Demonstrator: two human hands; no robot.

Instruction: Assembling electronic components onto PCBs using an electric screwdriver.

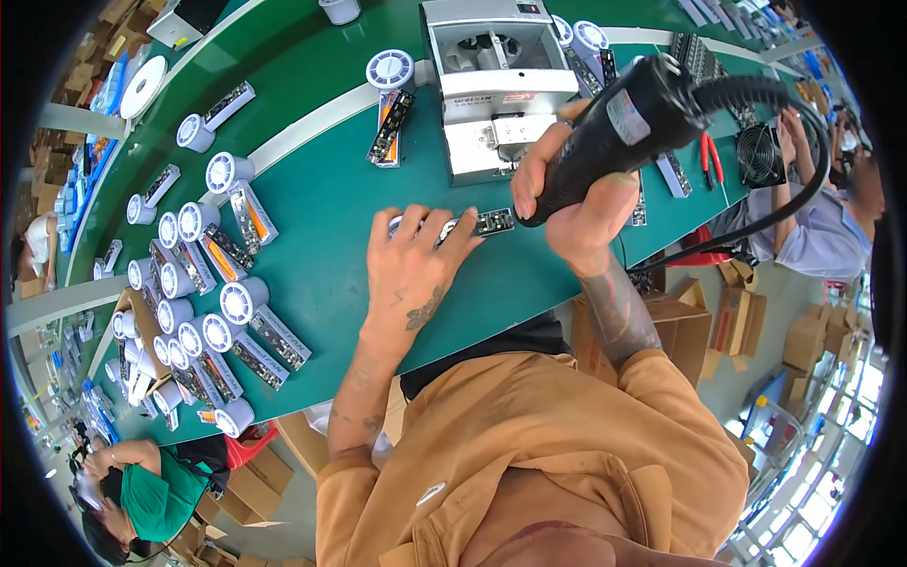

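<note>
My right hand [590, 213] is wrapped round a black electric screwdriver [605, 142] with a thick cable at its top. It is tilted, its narrow end down beside the right end of a circuit board [493, 223]. This board belongs to a white unit lying on the green table [321, 236]. With fingers curled over the unit's left part, my left hand [416, 250] holds it against the table and hides most of it. The tool's tip is hard to make out, so I cannot tell whether it touches the board.
A metal machine [496, 94] stands behind my hands. White round-headed units [244, 300] with open circuit boards crowd the left side; another unit [390, 71] lies beside the machine. Red-handled pliers [709, 161] and a black fan [761, 156] are at right. Co-workers sit on both sides.
</note>
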